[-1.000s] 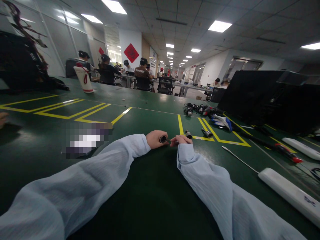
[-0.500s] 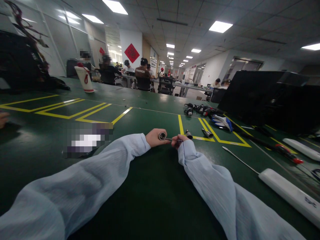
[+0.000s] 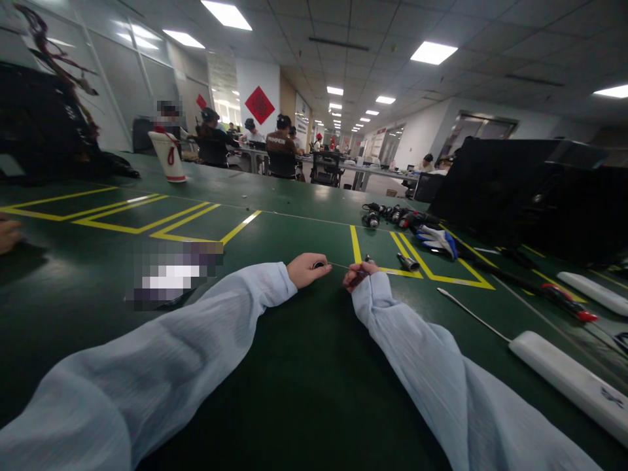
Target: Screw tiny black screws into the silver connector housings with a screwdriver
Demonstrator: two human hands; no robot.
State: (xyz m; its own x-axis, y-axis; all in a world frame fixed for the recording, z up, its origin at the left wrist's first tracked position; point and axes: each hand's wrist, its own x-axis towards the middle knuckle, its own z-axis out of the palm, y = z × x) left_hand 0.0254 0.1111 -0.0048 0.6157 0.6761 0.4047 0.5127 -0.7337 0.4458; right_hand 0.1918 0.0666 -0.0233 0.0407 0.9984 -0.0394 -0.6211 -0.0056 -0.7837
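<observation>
Where the left hand (image 3: 305, 269) curls: fingers wrapped round a metal cylinder (image 3: 318, 265); only its dark round end shows, rest buried in the grasp.
Right hand (image 3: 359, 277): fingers bunched, pinching a thin rod (image 3: 339, 266); single fingertips hard to separate from here.
Thin rod: bridges the gap between the 2 hands, far end at the left hand; can't tell whether it touches the metal cylinder.
Held where: over the green table (image 3: 318, 392), in front of the wearer, just left of the yellow tape (image 3: 355, 243).
Near fitting (image 3: 369, 259): metal, mostly covered by the right hand.
Far fitting (image 3: 408, 262): metal, on its side by the tape lines, fully visible.
Black-and-metal parts (image 3: 392, 214): jumbled heap, can't count.
Blue-and-white item (image 3: 436, 241): crumpled, glove-like, exact kind unclear.
Pixelated patch (image 3: 174, 275): masks something left of the hands; unreadable.
Another person's hand (image 3: 7, 234): cut by the left edge, blurred, finger state can't tell.
White bar (image 3: 574, 376): runs off the right side; dark printed mark (image 3: 611, 395), illegible.
Brown shirt (image 3: 279, 144): "PUMPKIN" across the back, in capitals.
Red diamond sign (image 3: 260, 104): dark marking, too small to read.
Wall board (image 3: 300, 110): lettering, too blurred to read.
</observation>
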